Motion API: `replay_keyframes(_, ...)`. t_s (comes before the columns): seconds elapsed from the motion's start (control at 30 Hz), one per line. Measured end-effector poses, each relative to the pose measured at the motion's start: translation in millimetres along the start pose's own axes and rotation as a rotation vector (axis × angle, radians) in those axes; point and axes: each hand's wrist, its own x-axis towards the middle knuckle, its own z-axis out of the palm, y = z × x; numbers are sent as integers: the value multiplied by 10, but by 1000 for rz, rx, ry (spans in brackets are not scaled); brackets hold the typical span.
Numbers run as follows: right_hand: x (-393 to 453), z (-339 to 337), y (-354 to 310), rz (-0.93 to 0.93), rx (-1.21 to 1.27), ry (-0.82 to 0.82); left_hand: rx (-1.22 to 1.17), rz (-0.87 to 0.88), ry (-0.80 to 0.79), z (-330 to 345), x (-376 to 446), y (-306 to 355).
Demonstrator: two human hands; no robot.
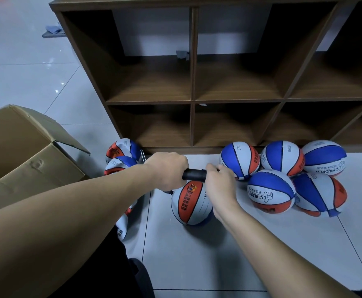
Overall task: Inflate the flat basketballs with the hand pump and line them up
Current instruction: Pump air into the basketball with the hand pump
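Our left hand (167, 171) and right hand (220, 183) both grip the black pump handle (194, 174). A basketball (192, 205) sits beneath it on the floor.

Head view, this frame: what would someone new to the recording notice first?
Both hands meet at the middle: the left hand and right hand grip a black pump handle above a ball on the floor. To the right, five round basketballs cluster before the shelf unit; crumpled flat balls and an open cardboard box lie left.
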Motion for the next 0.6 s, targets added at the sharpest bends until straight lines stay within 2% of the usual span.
replay_keyframes(0.17, 156, -165, 72, 54, -48, -80, -27, -2, -40, 35, 35, -57)
replay_keyframes(0.4, 511, -567, 145, 5, -130, -45, -150, -87, -180, 77, 32, -325)
replay_keyframes(0.53, 598, -655, 214, 64, -68, -50, -163, -97, -171, 81, 36, -345)
replay_keyframes(0.6, 568, -600, 220, 86, -52, 16, -134, -83, -149, 69, 35, -298)
